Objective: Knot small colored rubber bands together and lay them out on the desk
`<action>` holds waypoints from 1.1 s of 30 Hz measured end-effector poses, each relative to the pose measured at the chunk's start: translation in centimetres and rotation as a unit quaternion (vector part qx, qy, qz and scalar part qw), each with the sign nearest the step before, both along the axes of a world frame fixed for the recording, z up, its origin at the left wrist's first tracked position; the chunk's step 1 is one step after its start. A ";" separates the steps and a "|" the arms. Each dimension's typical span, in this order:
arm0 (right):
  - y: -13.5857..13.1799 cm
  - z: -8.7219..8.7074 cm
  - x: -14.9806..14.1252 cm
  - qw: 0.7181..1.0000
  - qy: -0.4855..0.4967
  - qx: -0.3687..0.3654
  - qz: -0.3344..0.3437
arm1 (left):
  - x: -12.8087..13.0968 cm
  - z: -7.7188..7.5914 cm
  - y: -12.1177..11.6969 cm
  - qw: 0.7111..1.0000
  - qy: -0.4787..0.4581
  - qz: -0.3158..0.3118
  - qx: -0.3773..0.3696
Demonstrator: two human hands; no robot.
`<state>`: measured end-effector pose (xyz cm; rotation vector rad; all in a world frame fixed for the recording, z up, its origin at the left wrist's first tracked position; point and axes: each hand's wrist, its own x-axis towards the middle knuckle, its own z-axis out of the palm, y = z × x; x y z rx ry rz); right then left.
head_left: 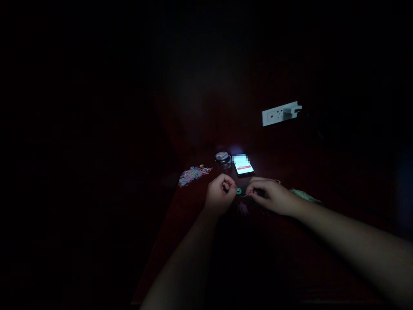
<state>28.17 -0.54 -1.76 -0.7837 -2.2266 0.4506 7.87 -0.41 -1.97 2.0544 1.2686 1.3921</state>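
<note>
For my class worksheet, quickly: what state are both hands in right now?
Left hand: closed, apparently pinching a small round green ring at its fingertips.
Right hand: closed, seemingly pinching a thin pale strand.

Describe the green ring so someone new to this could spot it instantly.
On the dark red table, find the lit phone, then look below it in view. The green ring sits between the left hand and right hand, closer to the left. It's a single green loop, unlike the multicoloured pile of bands at left and pinkish pile below.
</note>
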 end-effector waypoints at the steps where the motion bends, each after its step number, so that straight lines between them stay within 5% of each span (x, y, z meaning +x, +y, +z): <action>1: 0.0 0.0 -0.1 1.000 -0.009 0.001 0.007 | 0.0 -0.1 0.2 1.000 -0.015 0.013 0.004; 11: 0.8 -0.6 -1.0 0.996 -0.078 0.014 0.050 | 0.0 -0.5 1.0 0.997 -0.068 0.032 0.011; 19: 1.0 -0.6 -1.4 0.985 -0.161 0.056 0.025 | -0.1 -0.6 1.1 0.999 -0.039 0.037 0.003; 23: 0.7 0.0 -0.9 0.983 -0.157 0.096 -0.015 | -1.2 -0.6 1.4 0.994 0.037 0.092 -0.044; 30: 0.4 0.4 0.2 0.987 -0.129 0.083 -0.035 | -4.4 -0.7 2.1 0.929 0.194 0.265 -0.172; 33: 0.5 0.1 0.2 0.988 -0.130 0.083 -0.024 | -5.0 -1.4 2.5 0.898 0.247 0.283 -0.229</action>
